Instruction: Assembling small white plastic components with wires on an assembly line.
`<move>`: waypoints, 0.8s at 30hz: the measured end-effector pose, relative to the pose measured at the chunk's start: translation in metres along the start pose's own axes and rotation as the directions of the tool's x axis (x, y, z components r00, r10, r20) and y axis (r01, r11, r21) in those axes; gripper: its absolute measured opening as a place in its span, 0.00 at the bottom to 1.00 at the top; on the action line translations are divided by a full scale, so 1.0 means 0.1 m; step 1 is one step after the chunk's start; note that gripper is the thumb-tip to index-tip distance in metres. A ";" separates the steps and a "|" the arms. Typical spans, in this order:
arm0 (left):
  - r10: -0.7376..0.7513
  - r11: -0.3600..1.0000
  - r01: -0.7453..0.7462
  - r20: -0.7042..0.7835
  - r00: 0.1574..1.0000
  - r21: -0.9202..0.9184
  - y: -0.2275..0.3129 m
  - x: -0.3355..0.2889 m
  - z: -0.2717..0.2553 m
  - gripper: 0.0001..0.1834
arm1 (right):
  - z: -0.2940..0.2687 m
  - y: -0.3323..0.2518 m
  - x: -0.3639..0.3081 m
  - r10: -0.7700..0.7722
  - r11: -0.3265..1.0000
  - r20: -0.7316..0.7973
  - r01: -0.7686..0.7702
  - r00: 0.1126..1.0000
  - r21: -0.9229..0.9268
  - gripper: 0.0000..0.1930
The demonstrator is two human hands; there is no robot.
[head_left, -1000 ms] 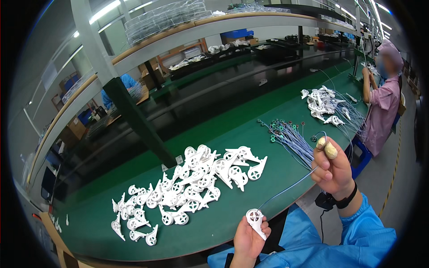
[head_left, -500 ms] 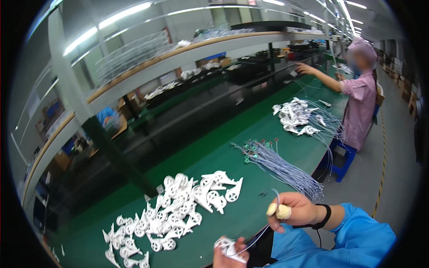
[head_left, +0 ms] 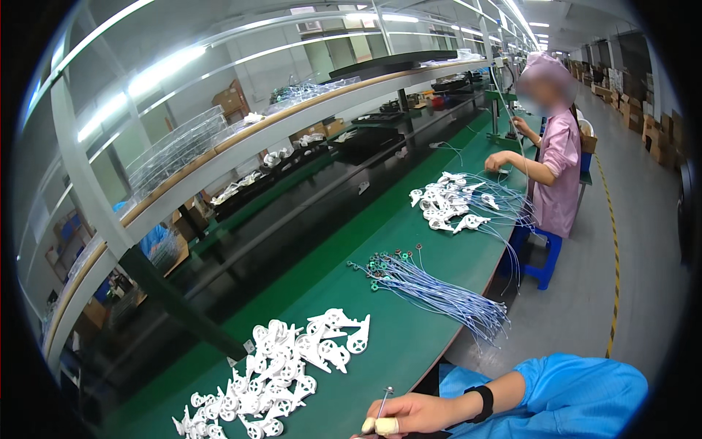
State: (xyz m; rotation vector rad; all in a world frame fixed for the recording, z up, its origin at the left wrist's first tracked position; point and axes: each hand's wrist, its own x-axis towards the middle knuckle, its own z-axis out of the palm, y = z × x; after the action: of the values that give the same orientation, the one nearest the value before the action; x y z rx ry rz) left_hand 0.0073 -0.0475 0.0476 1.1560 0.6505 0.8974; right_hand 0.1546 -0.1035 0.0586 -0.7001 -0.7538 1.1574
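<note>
At the lower edge my right hand [head_left: 424, 413], with pale yellow covers on thumb and finger, pinches a thin wire [head_left: 383, 401]. The wire's tip stands up above the fingers and ends in a small round piece. What lies below the fingertips is cut off by the picture's edge. My left hand is not in view. To the left of my right hand, many white plastic parts [head_left: 281, 358] with spoked round ends lie heaped on the green table [head_left: 409, 329]. Beyond my right hand lies a bundle of blue-grey wires [head_left: 439, 293] with small green and dark round ends.
A co-worker in pink [head_left: 559, 168] sits farther along the table, hands near a second pile of white parts [head_left: 447, 201] with wires. A dark post [head_left: 183, 300] supports a shelf [head_left: 292, 110] along the left. A blue stool [head_left: 541, 256] stands under the co-worker.
The view has swung, so the table and piles sit farther left and lower. My right hand is lower, still holding the wire. My left hand with a white part has left view. The co-worker's reaching arm has drawn back.
</note>
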 end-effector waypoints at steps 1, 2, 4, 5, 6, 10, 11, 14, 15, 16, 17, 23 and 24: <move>0.031 0.997 -0.033 0.020 0.999 0.067 0.01 -0.01 -0.03 0.13 | -0.01 -0.02 -0.02 0.107 0.990 -0.033 -0.103 0.994 0.098 0.10; 0.035 0.997 -0.037 0.024 0.999 0.067 0.02 -0.02 -0.05 0.13 | -0.31 0.20 -0.02 0.217 0.922 0.104 -0.239 0.971 0.306 0.13; 0.042 0.995 -0.039 -0.037 0.998 0.089 0.02 -0.06 -0.09 0.12 | -0.31 0.12 0.01 0.197 0.841 0.060 -0.200 0.979 0.502 0.12; 0.045 0.995 -0.041 -0.046 0.998 0.093 0.03 -0.07 -0.11 0.12 | -0.38 0.12 0.01 0.193 0.792 0.075 -0.201 0.978 0.577 0.12; 0.025 0.997 -0.024 -0.017 1.000 0.080 0.05 -0.08 -0.11 0.12 | -0.41 0.14 0.01 0.184 0.784 0.060 -0.184 0.981 0.593 0.13; -0.027 0.998 0.028 -0.014 1.000 0.055 0.03 -0.16 -0.15 0.11 | -0.50 0.12 -0.05 0.117 0.819 -0.084 -0.049 0.990 0.571 0.14; -0.025 0.998 0.026 -0.021 0.999 0.060 0.02 -0.18 -0.18 0.11 | -0.50 0.09 -0.07 0.109 0.832 -0.143 -0.012 0.984 0.554 0.14; -0.048 0.998 0.051 -0.078 0.996 0.033 -0.07 -0.20 -0.27 0.11 | -0.49 0.08 -0.11 0.034 0.896 -0.171 0.046 0.985 0.442 0.15; -0.081 0.996 0.076 -0.090 0.993 -0.052 -0.11 -0.19 -0.28 0.11 | -0.47 0.09 -0.13 -0.010 0.960 -0.179 0.059 0.984 0.274 0.16; -0.113 0.986 0.099 -0.102 0.988 -0.136 -0.16 -0.19 -0.30 0.11 | -0.46 0.11 -0.15 -0.053 0.992 -0.175 0.071 0.983 0.101 0.16; -0.213 0.968 0.190 -0.129 0.969 -0.166 -0.14 -0.17 -0.27 0.13 | -0.43 0.13 -0.18 -0.028 0.991 -0.169 0.050 0.985 0.124 0.16; -0.455 0.780 0.423 0.045 0.889 -0.461 -0.24 -0.02 0.09 0.18 | -0.34 0.26 -0.28 0.140 0.903 0.058 -0.103 0.988 -0.418 0.12; -0.471 0.749 0.450 0.087 0.878 -0.486 -0.28 0.01 0.10 0.20 | -0.32 0.26 -0.25 -0.080 0.867 0.084 0.111 0.993 -0.485 0.13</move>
State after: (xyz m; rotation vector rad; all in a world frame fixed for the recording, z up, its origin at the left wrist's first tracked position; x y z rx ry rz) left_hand 0.0230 -0.0549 0.0240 0.4742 0.6512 0.6047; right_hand 0.1616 -0.1243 0.0157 -1.0394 -1.1433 0.9016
